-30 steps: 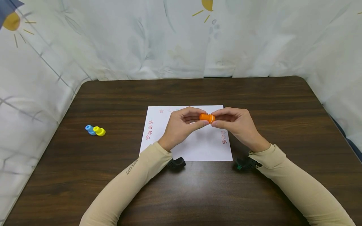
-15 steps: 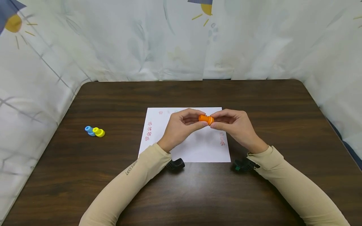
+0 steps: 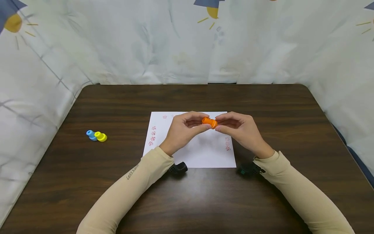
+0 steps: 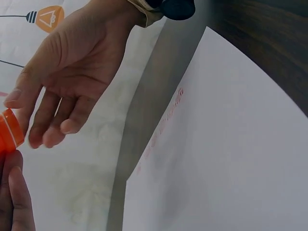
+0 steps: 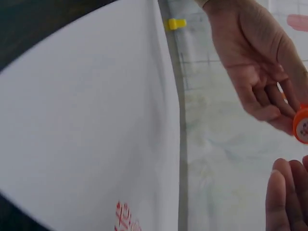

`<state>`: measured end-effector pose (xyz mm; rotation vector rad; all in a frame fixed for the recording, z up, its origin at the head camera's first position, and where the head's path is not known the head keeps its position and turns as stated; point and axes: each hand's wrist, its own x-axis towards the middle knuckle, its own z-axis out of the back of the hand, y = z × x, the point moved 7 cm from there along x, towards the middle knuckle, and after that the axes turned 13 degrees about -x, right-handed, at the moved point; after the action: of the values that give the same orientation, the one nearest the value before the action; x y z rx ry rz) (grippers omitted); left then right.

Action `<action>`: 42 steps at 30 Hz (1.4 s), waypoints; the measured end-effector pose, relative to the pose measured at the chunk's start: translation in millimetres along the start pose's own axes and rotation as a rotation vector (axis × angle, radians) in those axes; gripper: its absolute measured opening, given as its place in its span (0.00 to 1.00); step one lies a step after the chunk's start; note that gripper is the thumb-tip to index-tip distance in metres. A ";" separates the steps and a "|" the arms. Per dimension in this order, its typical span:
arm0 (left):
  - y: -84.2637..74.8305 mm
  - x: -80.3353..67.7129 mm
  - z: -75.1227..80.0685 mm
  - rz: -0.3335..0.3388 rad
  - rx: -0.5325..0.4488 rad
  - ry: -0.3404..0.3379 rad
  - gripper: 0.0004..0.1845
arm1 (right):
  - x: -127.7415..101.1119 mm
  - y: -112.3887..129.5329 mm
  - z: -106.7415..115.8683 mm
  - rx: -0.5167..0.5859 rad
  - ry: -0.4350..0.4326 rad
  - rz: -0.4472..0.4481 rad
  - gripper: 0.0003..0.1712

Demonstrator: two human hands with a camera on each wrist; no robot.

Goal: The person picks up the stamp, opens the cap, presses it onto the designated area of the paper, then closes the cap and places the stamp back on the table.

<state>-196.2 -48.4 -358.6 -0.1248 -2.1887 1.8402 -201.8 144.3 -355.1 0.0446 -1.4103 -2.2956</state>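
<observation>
A small orange toy stamp (image 3: 209, 122) is held level above the white paper (image 3: 208, 156). My left hand (image 3: 185, 128) pinches its narrower handle between thumb and fingers. My right hand (image 3: 242, 130) has thumb and index finger at the wider end, around the rim beyond a thin white line. The right wrist view shows a pale patterned disc on that end of the stamp (image 5: 303, 127); the right fingertips are partly cut off there. Rows of red printed marks (image 3: 153, 136) run along the paper's edges, partly covered by the hands.
A blue stamp (image 3: 91, 135) and a yellow stamp (image 3: 100, 136) stand side by side at the left of the dark wooden table (image 3: 187, 97). A pale printed curtain (image 3: 175, 48) hangs behind the table and along its sides.
Both hands and the orange stamp shift slightly left in the head view, along with the whole scene. The right fingertips stay at the stamp's wider end.
</observation>
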 end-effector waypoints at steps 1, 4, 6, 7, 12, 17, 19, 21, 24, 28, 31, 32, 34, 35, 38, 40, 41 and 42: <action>-1.5 0.0 2.2 -0.004 0.012 -0.003 0.14 | 0.1 -0.6 0.5 -0.029 0.000 0.001 0.18; -6.1 -0.9 10.7 -0.008 0.050 -0.015 0.14 | -0.1 -2.9 2.2 -0.164 0.000 0.028 0.17; -9.4 -2.3 17.0 -0.010 0.075 -0.021 0.14 | -1.2 -4.0 3.1 -0.272 0.001 0.062 0.17; -11.4 -3.0 20.1 -0.015 0.090 -0.022 0.14 | -2.0 -4.4 3.7 -0.333 0.000 0.082 0.17; -21.0 -8.8 38.1 -0.031 0.147 -0.037 0.15 | -5.5 -10.1 3.3 -0.594 0.052 0.103 0.24; -27.0 -14.4 55.7 -0.030 0.227 -0.058 0.16 | -10.3 -22.2 -6.5 -0.783 0.265 0.059 0.43; -30.3 -17.1 62.3 -0.036 0.255 -0.065 0.16 | -14.3 -24.0 -12.7 -0.853 0.338 0.092 0.50; -33.9 -20.2 68.8 -0.042 0.280 -0.072 0.16 | -19.6 -24.2 -18.0 -0.910 0.382 0.135 0.54; -39.1 -24.9 78.7 -0.047 0.316 -0.083 0.16 | -28.0 -26.1 -22.7 -0.972 0.431 0.141 0.58; -47.2 -31.7 94.5 -0.053 0.387 -0.113 0.16 | -35.3 -29.9 -23.9 -1.024 0.477 0.084 0.64; -54.7 -37.4 107.2 -0.064 0.444 -0.142 0.17 | -37.1 -31.5 -23.8 -1.044 0.495 0.061 0.67; -57.3 -39.2 111.2 -0.069 0.459 -0.150 0.17 | -37.4 -31.9 -23.6 -1.049 0.500 0.057 0.68; -62.3 -42.5 118.7 -0.080 0.472 -0.164 0.18 | -37.9 -33.0 -23.2 -1.049 0.509 0.053 0.69; -65.0 -44.3 122.2 -0.089 0.484 -0.171 0.17 | -38.2 -33.5 -22.8 -1.049 0.512 0.052 0.70; -72.3 -49.4 132.6 -0.101 0.504 -0.196 0.17 | -39.1 -35.0 -21.0 -1.039 0.519 0.049 0.71; -77.0 -53.3 139.6 -0.106 0.536 -0.215 0.17 | -40.0 -36.0 -19.4 -1.025 0.521 0.047 0.72; -79.3 -55.0 143.0 -0.111 0.554 -0.224 0.16 | -40.3 -36.4 -18.4 -1.017 0.522 0.045 0.72; -81.8 -56.5 146.1 -0.118 0.573 -0.231 0.16 | -40.8 -36.8 -17.3 -1.010 0.521 0.041 0.73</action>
<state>-171.8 -216.4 -309.6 0.3393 -1.6569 2.4173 -173.6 159.5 -403.0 0.2674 0.0560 -2.4403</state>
